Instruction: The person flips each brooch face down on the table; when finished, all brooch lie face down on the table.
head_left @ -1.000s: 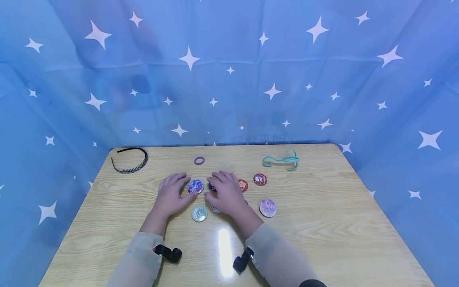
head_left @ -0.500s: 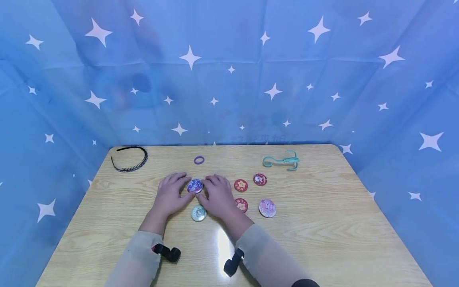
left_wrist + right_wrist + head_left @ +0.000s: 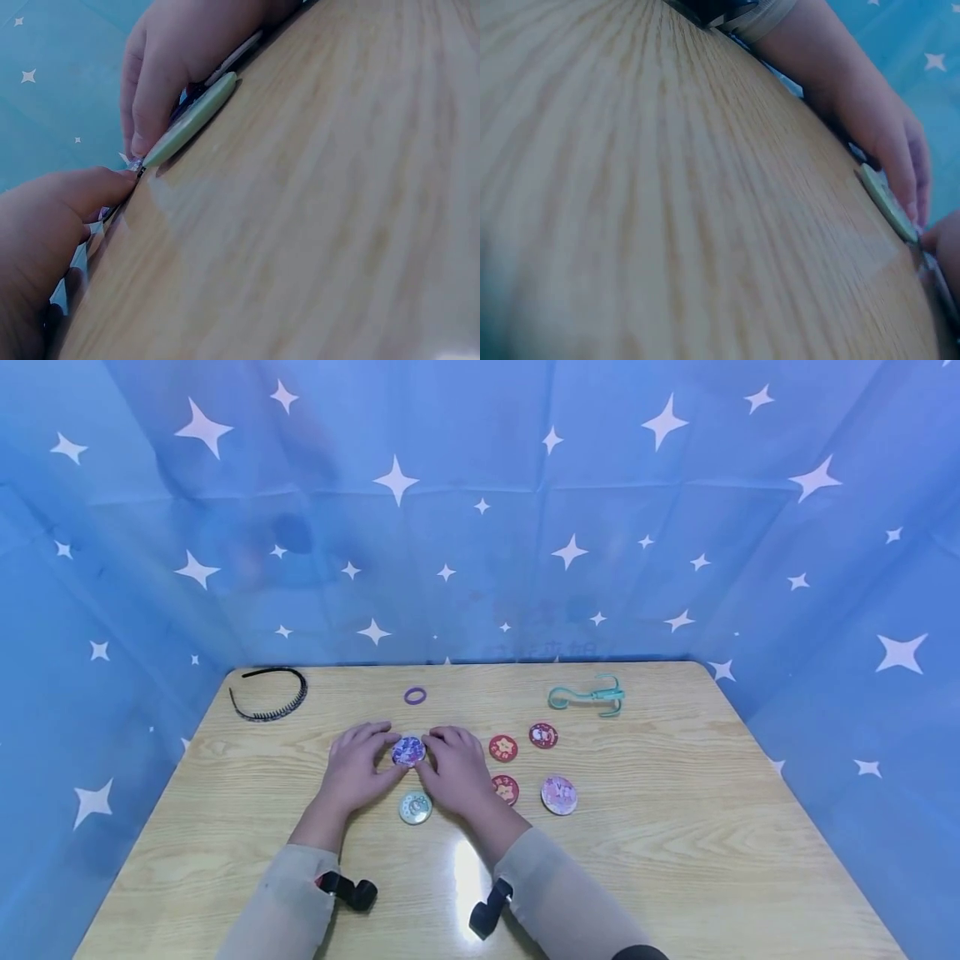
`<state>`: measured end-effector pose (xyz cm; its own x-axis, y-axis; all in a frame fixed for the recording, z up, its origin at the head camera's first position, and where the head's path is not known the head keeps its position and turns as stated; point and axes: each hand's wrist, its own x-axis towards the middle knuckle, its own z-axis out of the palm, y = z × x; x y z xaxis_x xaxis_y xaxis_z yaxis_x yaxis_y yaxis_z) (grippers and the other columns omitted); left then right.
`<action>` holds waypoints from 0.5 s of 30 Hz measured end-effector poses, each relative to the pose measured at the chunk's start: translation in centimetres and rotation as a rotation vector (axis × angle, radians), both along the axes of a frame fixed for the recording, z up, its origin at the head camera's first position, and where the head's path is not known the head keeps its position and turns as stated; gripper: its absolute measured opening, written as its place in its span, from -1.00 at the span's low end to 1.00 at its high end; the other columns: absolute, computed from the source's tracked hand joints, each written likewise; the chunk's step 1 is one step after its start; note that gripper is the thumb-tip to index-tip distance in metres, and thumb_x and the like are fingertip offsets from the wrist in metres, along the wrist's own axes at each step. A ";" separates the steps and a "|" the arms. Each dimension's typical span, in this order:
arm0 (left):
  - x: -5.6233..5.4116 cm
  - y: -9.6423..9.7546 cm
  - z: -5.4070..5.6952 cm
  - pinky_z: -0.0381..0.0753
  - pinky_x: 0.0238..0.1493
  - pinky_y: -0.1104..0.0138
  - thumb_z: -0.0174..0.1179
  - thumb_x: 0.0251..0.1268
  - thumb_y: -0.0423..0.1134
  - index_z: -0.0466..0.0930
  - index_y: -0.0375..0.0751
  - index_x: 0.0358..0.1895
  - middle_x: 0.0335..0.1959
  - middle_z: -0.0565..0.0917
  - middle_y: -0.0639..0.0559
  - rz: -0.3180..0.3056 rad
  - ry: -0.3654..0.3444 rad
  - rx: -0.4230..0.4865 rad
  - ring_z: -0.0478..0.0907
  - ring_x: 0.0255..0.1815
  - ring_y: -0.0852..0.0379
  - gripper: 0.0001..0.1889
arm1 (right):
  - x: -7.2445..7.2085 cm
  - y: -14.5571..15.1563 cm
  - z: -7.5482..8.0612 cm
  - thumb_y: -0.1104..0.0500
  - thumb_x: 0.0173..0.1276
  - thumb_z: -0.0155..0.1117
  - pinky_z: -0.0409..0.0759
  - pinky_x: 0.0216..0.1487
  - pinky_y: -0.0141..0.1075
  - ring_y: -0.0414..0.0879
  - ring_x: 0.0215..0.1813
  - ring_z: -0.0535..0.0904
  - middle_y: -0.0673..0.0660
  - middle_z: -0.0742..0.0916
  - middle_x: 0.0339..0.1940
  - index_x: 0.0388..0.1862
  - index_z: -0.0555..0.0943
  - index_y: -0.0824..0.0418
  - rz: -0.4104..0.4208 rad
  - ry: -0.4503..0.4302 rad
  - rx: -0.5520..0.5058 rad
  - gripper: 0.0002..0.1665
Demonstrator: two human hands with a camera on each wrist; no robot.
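R sleeve [image 3: 570, 893]: lt grey-beige, long, plain. Blk wrist device [image 3: 490, 910] at R sleeve's cuff; blk rounded pc [image 3: 639, 952] farther up. Left of R sleeve: matching L sleeve [image 3: 279, 902] w/ similar blk gadget [image 3: 348, 891], sm. red bit [image 3: 320, 880].

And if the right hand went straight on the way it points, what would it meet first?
Beyond the blue-purple badge it touches, the right hand would probably meet the purple ring, though the exact line is uncertain.

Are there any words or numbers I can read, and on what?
Nothing can be read for sure.
Upper red star badge: tiny marks, too small to read.
Lower red star badge: likewise.
Blue curtain: faint marks low down, too blurred to read.
Purple badge, mint badge, pink badge, dark red badge: prints too small to read.
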<state>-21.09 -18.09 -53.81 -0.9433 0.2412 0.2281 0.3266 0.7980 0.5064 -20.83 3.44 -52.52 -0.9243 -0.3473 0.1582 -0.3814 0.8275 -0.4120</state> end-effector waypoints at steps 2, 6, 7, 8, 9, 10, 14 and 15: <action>0.0 0.0 0.0 -0.01 0.57 -0.26 0.47 0.31 0.11 0.67 -0.12 0.33 0.53 0.49 -0.13 0.001 -0.010 0.009 0.26 0.58 -0.24 -0.39 | 0.0 0.0 0.0 -0.19 0.61 0.18 0.07 0.65 0.05 0.08 0.58 0.32 0.06 0.56 0.51 0.49 0.59 0.08 -0.002 -0.001 0.010 -0.37; -0.1 0.0 0.1 -0.02 0.57 -0.25 0.50 0.30 0.10 0.68 -0.13 0.30 0.46 0.55 -0.10 -0.001 -0.027 0.034 0.27 0.56 -0.23 -0.41 | 0.0 0.1 -0.1 -0.18 0.60 0.21 0.08 0.65 0.05 0.08 0.58 0.32 0.06 0.56 0.51 0.48 0.60 0.06 -0.003 -0.011 -0.002 -0.39; -0.1 0.0 0.1 -0.02 0.57 -0.24 0.51 0.29 0.08 0.69 -0.12 0.29 0.43 0.58 -0.10 -0.002 -0.030 0.042 0.29 0.55 -0.23 -0.42 | 0.0 0.1 -0.1 -0.17 0.59 0.21 0.07 0.65 0.05 0.08 0.58 0.32 0.06 0.56 0.51 0.47 0.60 0.06 -0.004 -0.016 -0.011 -0.40; -0.1 0.0 0.1 -0.01 0.57 -0.24 0.51 0.29 0.07 0.69 -0.12 0.28 0.40 0.60 -0.10 -0.002 -0.031 0.049 0.30 0.54 -0.23 -0.42 | -0.1 0.1 -0.1 -0.17 0.58 0.23 0.07 0.65 0.05 0.08 0.57 0.33 0.06 0.56 0.50 0.46 0.61 0.06 -0.005 -0.019 -0.022 -0.40; -0.1 0.0 0.1 0.00 0.56 -0.23 0.52 0.28 0.06 0.69 -0.11 0.27 0.36 0.62 -0.09 -0.001 -0.034 0.056 0.32 0.52 -0.22 -0.43 | -0.1 0.1 -0.1 -0.16 0.57 0.24 0.07 0.65 0.05 0.08 0.57 0.33 0.07 0.57 0.50 0.45 0.62 0.06 -0.005 -0.023 -0.034 -0.41; -0.2 0.0 0.1 0.00 0.56 -0.22 0.53 0.27 0.05 0.69 -0.09 0.27 0.33 0.64 -0.08 0.000 -0.034 0.063 0.33 0.50 -0.21 -0.44 | -0.1 0.1 -0.1 -0.16 0.57 0.25 0.07 0.65 0.05 0.08 0.57 0.33 0.07 0.57 0.50 0.44 0.62 0.06 -0.007 -0.026 -0.044 -0.42; -0.1 -0.1 0.2 0.04 0.51 -0.19 0.56 0.25 -0.02 0.69 -0.07 0.26 0.14 0.71 -0.02 0.009 -0.037 0.099 0.40 0.39 -0.15 -0.47 | -0.3 0.1 -0.2 -0.17 0.55 0.29 0.08 0.64 0.05 0.07 0.56 0.34 0.06 0.58 0.48 0.41 0.64 0.04 -0.010 -0.030 -0.071 -0.43; -0.1 -0.1 0.2 0.05 0.50 -0.18 0.56 0.25 -0.04 0.70 -0.06 0.26 0.09 0.72 0.01 0.012 -0.042 0.109 0.41 0.36 -0.13 -0.47 | -0.3 0.2 -0.2 -0.18 0.55 0.30 0.08 0.64 0.05 0.07 0.56 0.34 0.05 0.58 0.48 0.41 0.64 0.04 -0.011 -0.029 -0.073 -0.43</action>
